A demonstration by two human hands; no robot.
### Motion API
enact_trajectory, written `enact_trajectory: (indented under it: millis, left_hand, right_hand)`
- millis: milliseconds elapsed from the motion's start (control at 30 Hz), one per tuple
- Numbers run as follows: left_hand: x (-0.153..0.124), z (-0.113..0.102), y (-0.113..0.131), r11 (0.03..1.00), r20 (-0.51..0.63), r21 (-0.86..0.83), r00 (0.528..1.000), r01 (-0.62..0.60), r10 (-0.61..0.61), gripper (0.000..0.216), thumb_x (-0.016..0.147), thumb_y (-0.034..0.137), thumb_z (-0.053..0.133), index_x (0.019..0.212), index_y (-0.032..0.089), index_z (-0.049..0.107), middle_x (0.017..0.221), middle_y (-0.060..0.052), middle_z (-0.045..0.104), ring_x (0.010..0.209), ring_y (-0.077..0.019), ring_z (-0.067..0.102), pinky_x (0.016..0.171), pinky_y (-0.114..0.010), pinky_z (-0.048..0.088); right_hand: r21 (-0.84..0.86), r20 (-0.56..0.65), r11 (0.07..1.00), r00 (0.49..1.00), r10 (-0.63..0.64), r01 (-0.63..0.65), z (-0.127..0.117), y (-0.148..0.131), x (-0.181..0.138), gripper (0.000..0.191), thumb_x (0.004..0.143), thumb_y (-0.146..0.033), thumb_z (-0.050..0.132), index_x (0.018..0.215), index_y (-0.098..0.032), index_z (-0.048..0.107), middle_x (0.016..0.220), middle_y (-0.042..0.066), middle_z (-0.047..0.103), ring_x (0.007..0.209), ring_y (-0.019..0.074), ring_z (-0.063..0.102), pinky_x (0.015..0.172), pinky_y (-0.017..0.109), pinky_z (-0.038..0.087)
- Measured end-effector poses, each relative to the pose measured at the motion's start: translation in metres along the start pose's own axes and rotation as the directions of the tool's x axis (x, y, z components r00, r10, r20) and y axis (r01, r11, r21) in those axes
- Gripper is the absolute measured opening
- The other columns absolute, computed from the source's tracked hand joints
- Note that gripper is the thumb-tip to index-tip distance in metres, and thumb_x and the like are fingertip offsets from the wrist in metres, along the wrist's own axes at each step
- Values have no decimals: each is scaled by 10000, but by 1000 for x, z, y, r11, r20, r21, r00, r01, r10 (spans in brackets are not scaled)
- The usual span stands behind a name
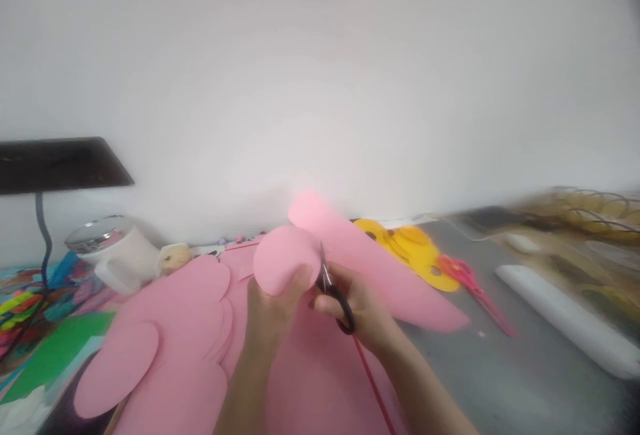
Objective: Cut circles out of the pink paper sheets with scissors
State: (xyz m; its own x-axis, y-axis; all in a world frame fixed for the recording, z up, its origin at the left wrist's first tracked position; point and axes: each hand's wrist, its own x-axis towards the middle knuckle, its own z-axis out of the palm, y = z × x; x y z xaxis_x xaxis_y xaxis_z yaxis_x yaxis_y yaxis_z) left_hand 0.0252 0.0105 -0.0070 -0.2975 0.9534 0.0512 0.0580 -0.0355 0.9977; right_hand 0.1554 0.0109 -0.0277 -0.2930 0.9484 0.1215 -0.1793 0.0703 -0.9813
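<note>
My left hand pinches a rounded pink foam piece and holds it up in front of me. My right hand is closed through the black handles of a pair of scissors, whose blades point up into the pink piece's right edge. Below both hands lies a large pink foam sheet. Several cut pink rounded shapes lie spread to the left of my left hand.
Yellow foam rings and red-handled scissors lie at the right on the grey table. A white roll is further right. A white mug, green sheet and coloured scraps sit left. White wall behind.
</note>
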Motion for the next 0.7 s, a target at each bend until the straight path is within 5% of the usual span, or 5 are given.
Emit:
enact_trajectory:
  millis: [700]
  left_hand:
    - [1,1,-2,998,22,-36,999,-48,49,264,642,398,716,737,152,705,681,-55,704,750,-231,666,653,-304,535]
  right_hand:
    - [19,-8,998,999,54,-54,0,0,-1,432,610,-524,791,728,-176,563,669,-20,501,600,120,443,554,259,371]
